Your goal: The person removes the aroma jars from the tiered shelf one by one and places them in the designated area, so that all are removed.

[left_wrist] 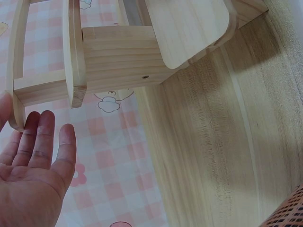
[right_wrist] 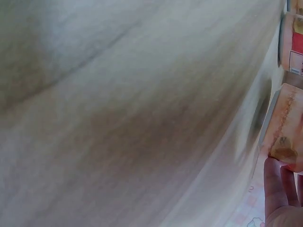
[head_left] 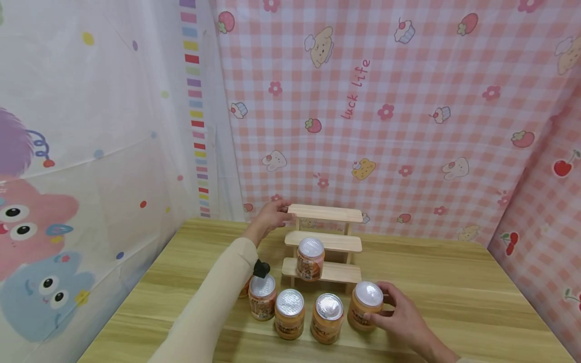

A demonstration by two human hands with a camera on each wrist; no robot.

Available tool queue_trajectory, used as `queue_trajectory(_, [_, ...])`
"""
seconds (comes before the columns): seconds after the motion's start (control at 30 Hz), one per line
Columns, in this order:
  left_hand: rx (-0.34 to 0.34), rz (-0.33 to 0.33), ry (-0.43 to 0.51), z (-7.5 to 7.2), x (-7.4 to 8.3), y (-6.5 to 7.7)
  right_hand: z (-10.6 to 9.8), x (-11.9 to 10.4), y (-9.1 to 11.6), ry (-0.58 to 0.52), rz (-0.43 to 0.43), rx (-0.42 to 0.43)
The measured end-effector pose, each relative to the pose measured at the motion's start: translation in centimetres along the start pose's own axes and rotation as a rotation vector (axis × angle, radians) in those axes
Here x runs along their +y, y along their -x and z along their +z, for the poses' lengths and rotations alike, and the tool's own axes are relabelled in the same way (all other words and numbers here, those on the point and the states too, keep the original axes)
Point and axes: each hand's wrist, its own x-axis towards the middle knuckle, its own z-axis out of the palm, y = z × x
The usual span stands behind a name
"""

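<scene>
A small three-tier wooden stand (head_left: 333, 271) is near the back of the table. My left hand (head_left: 272, 216) is at the left end of its top shelf (head_left: 324, 212), thumb on one side of the board and a finger on the other. The other fingers (left_wrist: 45, 137) extend loosely beside the board in the left wrist view. One orange jar with a silver lid (head_left: 310, 262) stands on the lowest shelf. With thumb and fingers, my right hand (head_left: 401, 317) grips another jar (head_left: 363, 311) at the right end of the front row. That jar (right_wrist: 284, 130) also appears in the right wrist view.
To the left of the held jar stand several similar jars, including one beside it (head_left: 327, 322), a middle one (head_left: 289, 318) and one by the sleeve (head_left: 262, 301). My left sleeve (head_left: 211, 297) partly hides a further jar (head_left: 245, 289). A checked cloth (head_left: 408, 141) hangs behind the table.
</scene>
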Motion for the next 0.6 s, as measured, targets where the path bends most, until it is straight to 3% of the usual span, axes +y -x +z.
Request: queue_trajectory(0.6, [-0.012, 0.027, 0.028, -0.08, 0.07, 0.28, 0.31, 0.54, 0.35, -0.026, 0.018, -0.01])
